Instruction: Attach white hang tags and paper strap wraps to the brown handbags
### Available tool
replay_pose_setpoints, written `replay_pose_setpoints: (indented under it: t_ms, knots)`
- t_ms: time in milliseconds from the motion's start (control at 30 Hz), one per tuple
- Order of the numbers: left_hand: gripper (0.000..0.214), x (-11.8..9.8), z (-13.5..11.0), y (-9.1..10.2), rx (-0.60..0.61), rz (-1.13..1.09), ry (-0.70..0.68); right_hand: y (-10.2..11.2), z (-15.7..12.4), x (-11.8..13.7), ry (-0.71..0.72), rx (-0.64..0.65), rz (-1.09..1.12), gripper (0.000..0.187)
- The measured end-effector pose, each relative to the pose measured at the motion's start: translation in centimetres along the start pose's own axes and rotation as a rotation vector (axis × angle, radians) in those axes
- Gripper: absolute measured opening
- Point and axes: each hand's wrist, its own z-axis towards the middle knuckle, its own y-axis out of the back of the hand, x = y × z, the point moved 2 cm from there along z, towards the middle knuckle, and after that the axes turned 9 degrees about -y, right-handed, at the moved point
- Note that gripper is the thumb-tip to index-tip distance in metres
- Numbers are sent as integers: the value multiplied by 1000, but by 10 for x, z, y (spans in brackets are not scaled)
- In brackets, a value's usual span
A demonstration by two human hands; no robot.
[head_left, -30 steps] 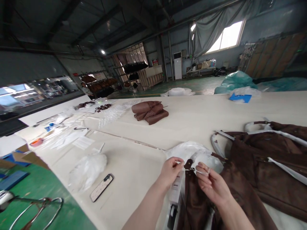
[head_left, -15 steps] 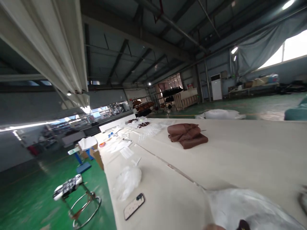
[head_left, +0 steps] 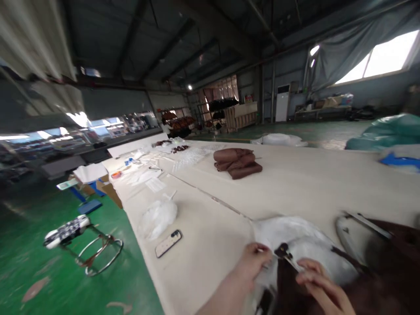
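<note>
At the lower right of the head view, my left hand has its thumb and fingertips pinched together; what they hold is too small to make out. Close beside it, my right hand is closed on a thin, pale metallic strip. The strip's far end meets a small dark brown piece with a gold-coloured spot. Under and around both hands lie a dark brown bag-like item, partly cut off by the frame, and crumpled whitish plastic. A looped handle rises at the right.
On the pale table lie a phone, a clear plastic bag and a folded brown bundle. Papers and small parts cover its far end. A stool stands on the green floor to the left.
The view has tilted down and turned right. Both my hands, the thin strip and the brown item now show at the lower right; before, only a bit of a hand and a dark piece showed.
</note>
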Motion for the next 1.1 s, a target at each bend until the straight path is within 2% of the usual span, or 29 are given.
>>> replay_pose_setpoints:
  t_ms: [67, 133, 300, 533, 600, 667, 767, 900, 1100]
  knots:
    - [31, -12, -2, -4, 4, -7, -10, 3, -10, 10, -110, 127, 105, 32]
    - [28, -19, 0, -6, 21, 18, -5, -3, -11, 20, -166, 246, 167, 32]
    - [26, -21, 4, -9, 36, 51, -30, -22, -3, 31, -178, 417, 37, 34]
    - [37, -11, 12, 1, 31, 56, -3, -34, 5, 47, 54, 516, -229, 17]
    - [40, -10, 13, 3, 22, 57, -1, -39, 5, 53, 100, 554, -300, 17]
    - [42, -11, 13, 3, 10, 46, -1, -44, 3, 56, 161, 532, -407, 19]
    - [46, -14, 12, 0, -15, 2, 29, -50, -1, 56, 282, 403, -571, 20]
    - [46, -16, 11, -3, -54, -20, 86, -53, -6, 51, 383, 286, -651, 21]
    - [37, -19, 10, -2, -28, 49, 88, -53, -9, 51, 375, 302, -613, 18]
